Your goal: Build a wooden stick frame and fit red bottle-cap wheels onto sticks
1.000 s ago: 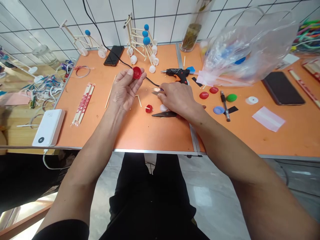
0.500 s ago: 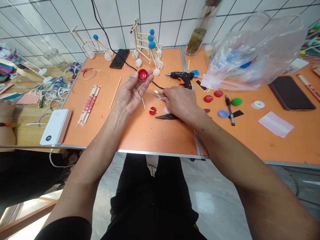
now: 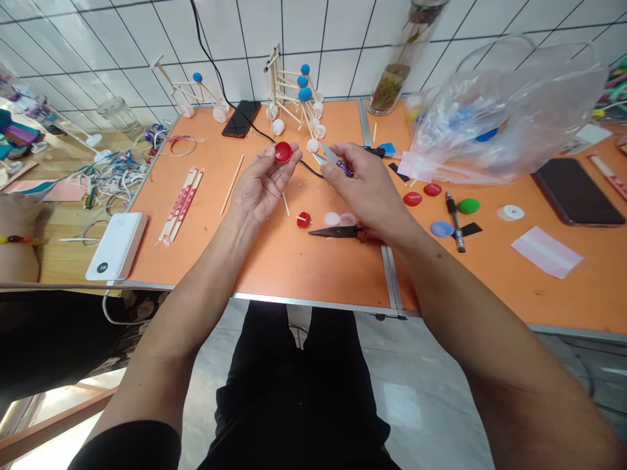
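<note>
Between the thumb and fingers of my left hand point(image 3: 262, 186) is a red bottle cap point(image 3: 283, 153), its hollow side turned up. My right hand point(image 3: 365, 183) grips a pair of scissors point(image 3: 333, 156) with purple handles, blades parted and pointing left toward the cap. On the orange table point(image 3: 274, 267) below lies another red cap point(image 3: 304, 220) with a short stick through it. Two pale discs point(image 3: 332, 219) rest beside it. Dark-bladed pliers or shears point(image 3: 337, 232) lie under my right wrist, their handles partly hidden.
Stick models with blue balls point(image 3: 304, 81) stand against the tiled wall. A phone point(image 3: 241, 119), wrapped chopsticks point(image 3: 181, 205) and a white power bank point(image 3: 117, 247) are to the left. Rightward are a plastic bag point(image 3: 494, 124), a pen point(image 3: 455, 222) and another phone point(image 3: 578, 190). Another person's arm point(image 3: 18, 238) shows far left.
My right hand has lifted the scissors off the table and brought them near the red cap. The left hand keeps its hold on the cap. The view has shifted slightly.
</note>
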### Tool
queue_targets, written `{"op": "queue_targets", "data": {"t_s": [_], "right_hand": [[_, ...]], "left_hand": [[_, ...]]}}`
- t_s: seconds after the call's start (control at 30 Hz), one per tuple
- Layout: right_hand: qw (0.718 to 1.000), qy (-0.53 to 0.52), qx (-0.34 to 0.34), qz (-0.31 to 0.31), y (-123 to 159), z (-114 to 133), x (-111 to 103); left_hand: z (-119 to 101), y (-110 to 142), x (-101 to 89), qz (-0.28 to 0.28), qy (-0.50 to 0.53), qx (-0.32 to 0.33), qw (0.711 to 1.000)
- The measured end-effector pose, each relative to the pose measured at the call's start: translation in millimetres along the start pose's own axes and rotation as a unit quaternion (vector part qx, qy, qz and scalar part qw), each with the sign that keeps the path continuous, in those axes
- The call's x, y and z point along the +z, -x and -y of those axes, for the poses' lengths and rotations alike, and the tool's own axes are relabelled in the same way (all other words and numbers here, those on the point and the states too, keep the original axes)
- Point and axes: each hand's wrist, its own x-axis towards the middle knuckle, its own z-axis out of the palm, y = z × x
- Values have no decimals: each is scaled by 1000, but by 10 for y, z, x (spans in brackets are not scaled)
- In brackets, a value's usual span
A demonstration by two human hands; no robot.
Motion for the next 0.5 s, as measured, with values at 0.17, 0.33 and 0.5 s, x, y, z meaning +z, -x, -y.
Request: {"op": "queue_targets", "data": {"t_s": [0.17,0.33,0.5], "right_hand": [[988,154,-30,-13,102,157,28],[972,233,-28,11,153,248,72],[966,257,-21,25,153,287,100]], "left_hand": [[61,32,30,-3,-17,-12,1000],[126,51,59,-4,-10,-33,999],[138,101,124,-11,-20,-41,999]]}}
